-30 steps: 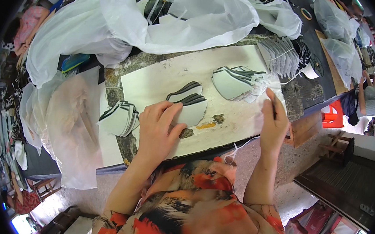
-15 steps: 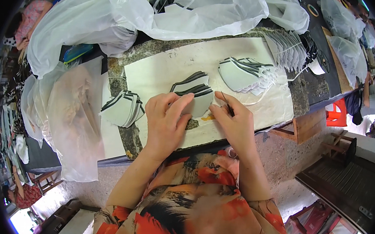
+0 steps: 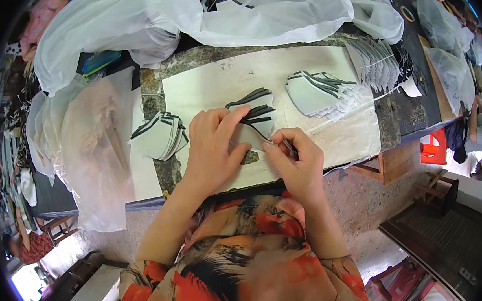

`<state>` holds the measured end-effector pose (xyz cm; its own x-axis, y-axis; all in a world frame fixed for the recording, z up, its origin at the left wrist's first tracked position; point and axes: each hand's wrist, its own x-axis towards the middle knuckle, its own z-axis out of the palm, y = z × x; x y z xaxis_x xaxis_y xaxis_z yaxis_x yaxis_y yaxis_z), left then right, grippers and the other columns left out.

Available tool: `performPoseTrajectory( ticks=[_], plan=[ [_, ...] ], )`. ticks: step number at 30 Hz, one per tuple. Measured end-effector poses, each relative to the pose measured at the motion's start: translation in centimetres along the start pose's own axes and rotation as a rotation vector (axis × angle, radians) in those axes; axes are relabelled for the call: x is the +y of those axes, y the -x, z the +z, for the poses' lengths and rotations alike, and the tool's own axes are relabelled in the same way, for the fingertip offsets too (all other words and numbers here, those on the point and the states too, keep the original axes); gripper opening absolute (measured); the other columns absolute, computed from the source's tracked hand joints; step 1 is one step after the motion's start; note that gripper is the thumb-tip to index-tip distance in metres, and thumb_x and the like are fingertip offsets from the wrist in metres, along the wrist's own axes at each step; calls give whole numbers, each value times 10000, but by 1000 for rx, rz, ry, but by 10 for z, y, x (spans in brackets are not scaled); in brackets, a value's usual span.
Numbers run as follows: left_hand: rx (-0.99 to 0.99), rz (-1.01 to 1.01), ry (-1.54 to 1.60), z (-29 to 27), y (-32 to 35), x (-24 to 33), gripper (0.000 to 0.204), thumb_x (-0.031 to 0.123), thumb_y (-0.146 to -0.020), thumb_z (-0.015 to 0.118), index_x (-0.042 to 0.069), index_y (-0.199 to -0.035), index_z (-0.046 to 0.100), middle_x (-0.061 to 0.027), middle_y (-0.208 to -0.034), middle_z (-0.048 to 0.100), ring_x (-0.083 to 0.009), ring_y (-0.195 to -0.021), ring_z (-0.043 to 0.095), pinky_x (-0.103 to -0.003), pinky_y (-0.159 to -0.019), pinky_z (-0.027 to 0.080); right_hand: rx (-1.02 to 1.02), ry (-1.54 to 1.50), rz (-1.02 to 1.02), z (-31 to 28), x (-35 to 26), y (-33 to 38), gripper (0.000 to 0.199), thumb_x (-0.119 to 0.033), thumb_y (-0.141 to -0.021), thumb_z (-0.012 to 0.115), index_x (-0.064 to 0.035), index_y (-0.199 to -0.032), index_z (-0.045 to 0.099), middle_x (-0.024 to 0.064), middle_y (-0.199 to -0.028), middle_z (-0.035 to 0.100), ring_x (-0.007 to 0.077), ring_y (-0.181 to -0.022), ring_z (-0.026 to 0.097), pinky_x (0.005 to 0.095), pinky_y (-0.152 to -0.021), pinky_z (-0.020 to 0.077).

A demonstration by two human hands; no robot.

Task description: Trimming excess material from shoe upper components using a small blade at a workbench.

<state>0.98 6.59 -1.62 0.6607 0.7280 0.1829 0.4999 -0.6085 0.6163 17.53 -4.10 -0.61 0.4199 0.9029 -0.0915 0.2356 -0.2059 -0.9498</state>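
Left hand (image 3: 214,148) lies flat, fingers spread, pressing a white black-striped cut piece (image 3: 256,119) onto the pale sheet (image 3: 212,83) at mid-desk (image 3: 388,114). Right hand (image 3: 297,160) fingers pinched narrow on the piece's lower edge, holding a thin tool. Similar stacks sit left (image 3: 160,135) and right (image 3: 319,91), with bare sheet between. Clear plastic bags (image 3: 252,10) crowd the far edge; the near edge is open.

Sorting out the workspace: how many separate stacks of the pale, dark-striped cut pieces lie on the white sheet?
3: one stack at the sheet's left edge, one in the middle under the left hand, one at upper right. More may be hidden in the plastic bags.
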Motion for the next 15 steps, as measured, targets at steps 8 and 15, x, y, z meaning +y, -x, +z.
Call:
performPoseTrajectory(
  ticks=[8,15],
  plan=[
    [3,22,-12,-5,-2,0,479,149,-739,814,143,-1179,624,-80,-1165,598,-310,-1137,554,-492,-1066,359,133,245,-388,-2,4,6,130,-48,-863,791,-40,-957,702,70,-770,643,158,-621,584,279,-596,484],
    [-90,3,-10,-18,-1,4,349,239,-759,831,144,-1050,662,-54,-1197,592,-300,-1187,555,-617,-1129,303,119,-221,7,-13,1,17,151,-43,-866,812,-53,-934,678,-74,-702,504,31,-609,412,212,-544,331]
  ],
)
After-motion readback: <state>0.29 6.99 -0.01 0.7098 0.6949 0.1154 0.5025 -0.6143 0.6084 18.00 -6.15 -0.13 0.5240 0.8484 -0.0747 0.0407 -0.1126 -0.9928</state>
